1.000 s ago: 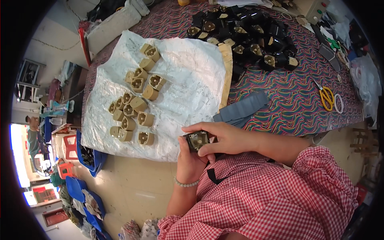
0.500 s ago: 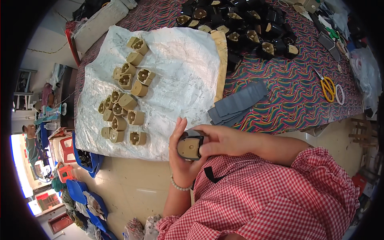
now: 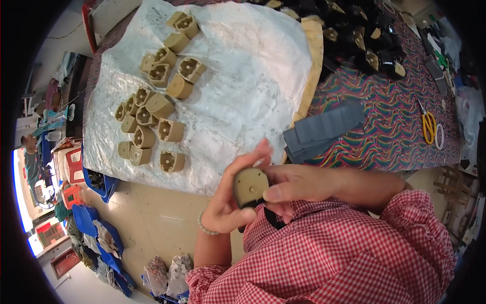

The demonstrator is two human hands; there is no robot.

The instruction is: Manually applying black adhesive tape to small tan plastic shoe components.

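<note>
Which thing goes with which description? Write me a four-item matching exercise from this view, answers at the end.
1. Scissors
2. Flat strips
3. Loose tan blocks
4. Held block

A. Spread over the white sheet
B. Flat tan face showing, black along its lower edge
C. Yellow-handled, beside a white ring
D. Blue-grey, overlapping one another

Right pairs: 1-C, 2-D, 3-A, 4-B
</note>
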